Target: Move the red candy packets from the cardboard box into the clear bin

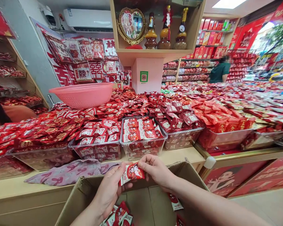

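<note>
Both my hands hold a small stack of red and white snack packets (132,173) above an open cardboard box (80,191). My left hand (109,190) grips the packets' left end with fingers curled. My right hand (155,171) pinches their right end. More of the same packets (119,216) lie loose in the bottom of the box. Just beyond the box, a clear plastic bin (143,149) on the counter holds rows of matching packets.
Several clear bins of red sweets line the wooden counter (14,191). A purple cloth (66,172) lies in front of them. A pink basket (82,94) sits on the heap behind. One person stands at the far shelves (220,70), another at the left edge (7,113).
</note>
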{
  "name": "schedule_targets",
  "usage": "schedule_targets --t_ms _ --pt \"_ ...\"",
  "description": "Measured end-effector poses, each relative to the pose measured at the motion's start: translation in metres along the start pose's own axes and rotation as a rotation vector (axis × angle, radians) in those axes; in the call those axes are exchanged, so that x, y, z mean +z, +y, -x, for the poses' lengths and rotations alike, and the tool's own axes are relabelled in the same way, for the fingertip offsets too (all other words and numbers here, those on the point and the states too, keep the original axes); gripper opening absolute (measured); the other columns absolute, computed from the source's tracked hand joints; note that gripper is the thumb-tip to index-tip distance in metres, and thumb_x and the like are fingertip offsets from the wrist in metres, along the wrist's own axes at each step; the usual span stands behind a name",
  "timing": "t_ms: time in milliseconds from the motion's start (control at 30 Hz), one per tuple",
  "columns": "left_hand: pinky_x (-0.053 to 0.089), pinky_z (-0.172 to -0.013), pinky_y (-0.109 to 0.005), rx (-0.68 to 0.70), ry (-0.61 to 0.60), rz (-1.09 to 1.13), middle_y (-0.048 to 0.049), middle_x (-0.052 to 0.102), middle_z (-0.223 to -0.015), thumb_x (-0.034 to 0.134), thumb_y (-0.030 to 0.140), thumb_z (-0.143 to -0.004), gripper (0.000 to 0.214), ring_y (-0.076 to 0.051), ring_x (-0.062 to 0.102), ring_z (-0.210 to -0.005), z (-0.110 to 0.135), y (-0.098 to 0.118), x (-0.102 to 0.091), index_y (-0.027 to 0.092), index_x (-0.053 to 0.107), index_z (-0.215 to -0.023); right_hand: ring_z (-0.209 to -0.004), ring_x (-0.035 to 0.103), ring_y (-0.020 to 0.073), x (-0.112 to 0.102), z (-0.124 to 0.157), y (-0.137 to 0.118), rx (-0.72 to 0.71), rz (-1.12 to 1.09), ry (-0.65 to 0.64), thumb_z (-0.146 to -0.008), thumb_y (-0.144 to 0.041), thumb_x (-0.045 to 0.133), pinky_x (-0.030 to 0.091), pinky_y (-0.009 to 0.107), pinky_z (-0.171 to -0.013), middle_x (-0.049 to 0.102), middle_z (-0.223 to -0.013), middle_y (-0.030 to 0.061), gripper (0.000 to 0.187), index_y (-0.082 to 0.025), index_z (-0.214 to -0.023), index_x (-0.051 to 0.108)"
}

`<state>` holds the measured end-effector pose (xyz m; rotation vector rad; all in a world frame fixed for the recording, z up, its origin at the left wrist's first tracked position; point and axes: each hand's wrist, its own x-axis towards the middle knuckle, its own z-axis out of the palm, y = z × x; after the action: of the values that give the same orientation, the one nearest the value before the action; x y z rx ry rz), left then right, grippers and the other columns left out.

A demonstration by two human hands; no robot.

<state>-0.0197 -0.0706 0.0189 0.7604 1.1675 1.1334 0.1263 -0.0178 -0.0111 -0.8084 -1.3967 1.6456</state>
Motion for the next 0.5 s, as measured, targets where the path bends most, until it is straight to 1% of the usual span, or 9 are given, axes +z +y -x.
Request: schedule_targets --t_ms 67,133,200,267,367,400,433,500 --pt "0.049 -0.054 -0.023 -0.002 -0.011 0.011 -0.0059 0.071 -0.083 0.056 0.037 -0.074 0.03 -0.017 0.064 -0.071 0.0 0.0 0.001 0.017 0.062 -0.096 -0.036 0.038 0.0043 0.0 0.001 0.002 -0.011 0.025 0.025 -0.065 -0.05 0.058 0.03 0.017 -0.034 0.048 -0.048 -0.0054 0.037 -0.014 -0.066 0.046" --pt "0.048 -0.052 -0.023 0.011 0.004 0.007 -0.0072 0.071 -0.08 0.055 0.039 -0.074 0.034 -0.017 0.065 -0.068 0.0 0.001 0.0 0.015 0.06 -0.098 -0.036 0.038 0.0046 0.0 0.002 0.001 -0.015 0.078 0.04 -0.067 -0.049 0.056 0.03 0.017 -0.034 0.047 -0.049 -0.0053 0.036 -0.014 -0.068 0.047" --pt "0.046 -0.049 -0.023 0.051 0.042 -0.018 -0.008 0.071 -0.077 0.052 0.042 -0.075 0.037 -0.017 0.065 -0.064 -0.002 0.003 -0.003 0.014 0.059 -0.099 -0.036 0.037 0.0043 -0.002 0.001 -0.007 -0.052 0.162 0.061 -0.069 -0.046 0.054 0.028 0.018 -0.034 0.046 -0.05 -0.0054 0.032 -0.014 -0.068 0.048" --pt "0.045 -0.049 -0.023 0.106 0.083 -0.05 -0.0083 0.071 -0.076 0.05 0.045 -0.075 0.039 -0.017 0.065 -0.061 -0.007 0.005 -0.009 0.014 0.058 -0.096 -0.037 0.037 0.0044 -0.008 -0.005 -0.025 -0.151 0.259 0.112 -0.072 -0.041 0.051 0.029 0.018 -0.037 0.047 -0.051 -0.005 0.027 -0.014 -0.068 0.049" --pt "0.044 -0.047 -0.021 0.145 0.129 -0.096 -0.0074 0.07 -0.073 0.052 0.046 -0.073 0.037 -0.015 0.063 -0.056 -0.016 0.006 -0.02 0.014 0.058 -0.091 -0.049 0.044 0.0067 -0.019 -0.03 -0.059 -0.36 0.409 0.24 -0.074 -0.031 0.05 0.035 0.019 -0.048 0.051 -0.057 -0.0024 0.018 -0.014 -0.069 0.052" --pt "0.043 -0.045 -0.02 0.143 0.137 -0.113 -0.0066 0.069 -0.072 0.053 0.045 -0.072 0.036 -0.014 0.063 -0.055 -0.02 0.005 -0.024 0.014 0.057 -0.09 -0.053 0.045 0.0074 -0.022 -0.041 -0.068 -0.396 0.476 0.271 -0.074 -0.028 0.05 0.036 0.02 -0.051 0.052 -0.059 -0.0016 0.015 -0.014 -0.07 0.053" --pt "0.042 -0.042 -0.019 0.139 0.138 -0.134 -0.0057 0.068 -0.07 0.054 0.044 -0.071 0.034 -0.014 0.062 -0.054 -0.022 0.004 -0.026 0.014 0.057 -0.089 -0.055 0.046 0.0078 -0.025 -0.052 -0.076 -0.398 0.547 0.288 -0.073 -0.025 0.051 0.036 0.02 -0.052 0.053 -0.06 -0.0011 0.012 -0.013 -0.072 0.053" --pt "0.04 -0.039 -0.018 0.135 0.118 -0.186 -0.0039 0.066 -0.066 0.055 0.042 -0.071 0.032 -0.013 0.061 -0.051 -0.027 0.001 -0.031 0.014 0.056 -0.086 -0.052 0.046 0.0077 -0.028 -0.071 -0.084 -0.32 0.725 0.27 -0.074 -0.022 0.05 0.035 0.019 -0.049 0.053 -0.059 -0.0011 0.011 -0.013 -0.08 0.053"
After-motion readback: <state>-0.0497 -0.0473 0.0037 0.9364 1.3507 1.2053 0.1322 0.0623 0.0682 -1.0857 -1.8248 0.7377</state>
